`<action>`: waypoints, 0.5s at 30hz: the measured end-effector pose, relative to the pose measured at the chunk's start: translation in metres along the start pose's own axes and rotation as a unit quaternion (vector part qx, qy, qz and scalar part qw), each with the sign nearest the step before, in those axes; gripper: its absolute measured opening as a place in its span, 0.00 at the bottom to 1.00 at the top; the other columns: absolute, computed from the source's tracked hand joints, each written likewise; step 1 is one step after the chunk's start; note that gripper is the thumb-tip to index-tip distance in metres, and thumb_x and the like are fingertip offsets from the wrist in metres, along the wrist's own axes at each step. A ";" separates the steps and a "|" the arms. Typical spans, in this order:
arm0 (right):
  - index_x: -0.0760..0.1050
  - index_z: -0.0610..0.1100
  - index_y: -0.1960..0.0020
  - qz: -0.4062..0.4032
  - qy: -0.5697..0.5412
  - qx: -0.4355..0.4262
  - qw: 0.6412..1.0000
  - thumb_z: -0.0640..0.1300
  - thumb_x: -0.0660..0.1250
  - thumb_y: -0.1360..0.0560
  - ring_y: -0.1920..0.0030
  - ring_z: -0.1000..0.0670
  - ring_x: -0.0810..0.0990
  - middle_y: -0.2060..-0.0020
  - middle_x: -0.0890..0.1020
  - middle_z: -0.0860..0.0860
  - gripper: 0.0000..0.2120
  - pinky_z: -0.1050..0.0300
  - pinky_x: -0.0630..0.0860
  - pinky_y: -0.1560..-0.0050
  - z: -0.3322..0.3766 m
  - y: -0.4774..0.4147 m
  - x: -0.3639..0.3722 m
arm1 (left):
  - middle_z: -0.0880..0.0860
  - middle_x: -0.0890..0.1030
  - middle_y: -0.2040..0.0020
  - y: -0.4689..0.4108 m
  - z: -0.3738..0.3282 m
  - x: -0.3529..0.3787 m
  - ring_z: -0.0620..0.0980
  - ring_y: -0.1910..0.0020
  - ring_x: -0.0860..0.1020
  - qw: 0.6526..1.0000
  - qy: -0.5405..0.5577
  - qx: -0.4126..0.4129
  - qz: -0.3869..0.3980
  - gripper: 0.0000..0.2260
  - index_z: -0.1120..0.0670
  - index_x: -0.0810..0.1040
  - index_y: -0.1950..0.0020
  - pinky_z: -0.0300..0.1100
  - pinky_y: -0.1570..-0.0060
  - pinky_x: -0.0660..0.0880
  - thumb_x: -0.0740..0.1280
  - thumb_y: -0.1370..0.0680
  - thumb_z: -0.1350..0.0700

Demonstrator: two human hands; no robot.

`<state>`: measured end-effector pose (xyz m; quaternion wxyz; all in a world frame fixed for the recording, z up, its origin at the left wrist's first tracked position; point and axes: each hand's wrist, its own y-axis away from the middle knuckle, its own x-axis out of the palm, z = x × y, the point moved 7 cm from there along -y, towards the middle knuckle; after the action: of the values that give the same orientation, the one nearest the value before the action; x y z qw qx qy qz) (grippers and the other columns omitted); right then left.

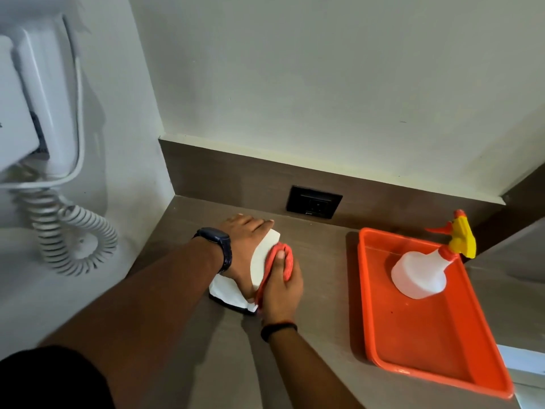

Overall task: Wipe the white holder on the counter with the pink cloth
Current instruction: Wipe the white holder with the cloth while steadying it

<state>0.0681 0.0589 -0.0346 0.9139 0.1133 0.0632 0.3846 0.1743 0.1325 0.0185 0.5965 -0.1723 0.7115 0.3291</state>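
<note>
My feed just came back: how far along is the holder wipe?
Done: the spray bottle is parked in the orange tray. In hand: the left hand steadies the white holder while the right hand presses the pink cloth against its right side. Left: the other faces; how clean they are can't be judged.

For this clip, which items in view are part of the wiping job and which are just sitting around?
In use:
- white holder, steadied by the left hand
- pink cloth, pressed to the holder in the right hand grip

Just lying about:
- orange tray
- spray bottle standing in the tray
- wall hair dryer with coiled cord
- wall socket
</note>
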 end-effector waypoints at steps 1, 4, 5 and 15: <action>0.78 0.54 0.41 0.002 0.006 -0.018 1.000 0.65 0.60 0.26 0.42 0.48 0.81 0.46 0.84 0.52 0.21 0.45 0.77 0.39 0.011 -0.009 0.002 | 0.52 0.60 0.25 0.000 0.001 0.000 0.54 0.28 0.59 1.000 0.003 0.001 -0.002 0.66 0.50 0.47 0.25 0.51 0.28 0.53 0.68 0.56 0.24; 0.78 0.50 0.40 0.018 0.025 -0.004 1.000 0.59 0.60 0.22 0.41 0.46 0.80 0.44 0.84 0.48 0.18 0.41 0.75 0.35 0.020 -0.034 0.009 | 0.52 0.62 0.26 -0.001 0.002 -0.002 0.53 0.29 0.61 1.000 -0.003 0.000 -0.008 0.66 0.51 0.49 0.25 0.52 0.29 0.56 0.69 0.56 0.26; 0.78 0.49 0.40 0.018 0.027 0.022 0.999 0.58 0.59 0.21 0.42 0.44 0.80 0.43 0.83 0.46 0.19 0.40 0.74 0.35 0.016 -0.038 0.010 | 0.52 0.62 0.26 -0.001 0.002 -0.002 0.53 0.29 0.61 1.000 -0.005 -0.002 -0.007 0.66 0.51 0.49 0.25 0.52 0.29 0.57 0.69 0.56 0.26; 0.78 0.59 0.48 0.023 -0.010 -0.008 1.000 0.58 0.62 0.23 0.44 0.51 0.80 0.48 0.83 0.55 0.09 0.44 0.76 0.36 0.024 -0.019 0.010 | 0.52 0.62 0.26 0.001 0.004 0.000 0.54 0.29 0.61 1.000 0.005 -0.005 -0.012 0.65 0.50 0.48 0.25 0.54 0.29 0.57 0.68 0.55 0.25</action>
<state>0.0927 0.0497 -0.0168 0.9063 0.1117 0.0481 0.4047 0.1768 0.1357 0.0186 0.5963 -0.1854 0.7104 0.3247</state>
